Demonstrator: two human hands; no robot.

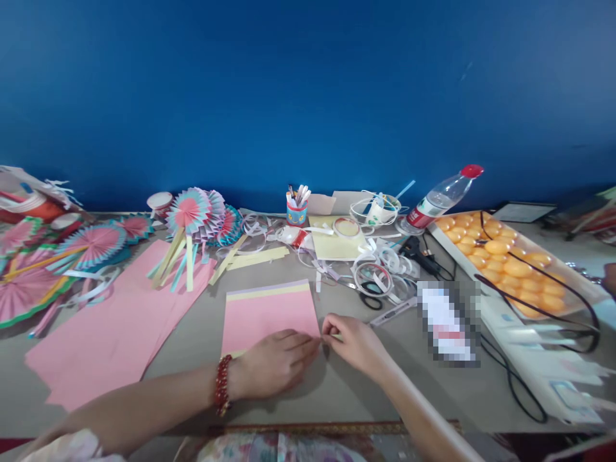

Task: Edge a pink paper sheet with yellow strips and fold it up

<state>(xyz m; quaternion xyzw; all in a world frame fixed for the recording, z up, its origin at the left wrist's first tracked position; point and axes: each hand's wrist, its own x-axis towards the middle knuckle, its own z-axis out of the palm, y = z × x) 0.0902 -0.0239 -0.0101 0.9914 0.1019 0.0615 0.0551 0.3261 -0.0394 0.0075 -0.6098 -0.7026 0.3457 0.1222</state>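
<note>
A blue wall [308, 96] rises at 12 o'clock behind the grey table [199, 330], whose near edge crosses 6 o'clock. Around the paper stack [269, 314], long pink sheets [110, 327] lie at 9 o'clock, a strip of tabletop between them; a tray [572, 276] of orange balls [520, 266] sits towards 3. The stack is pink on top, yellow and lilac edges stepping out along its 12 o'clock side. The left hand [276, 366] lies flat across its 5 o'clock corner; whether the thumb grips, I cannot tell. At 2 o'clock, a bottle [443, 196] wears a red label, its lettering too small to read. The right hand [353, 343] is narrow, pinching the stack at 4, with open tabletop beyond its wrist.
</note>
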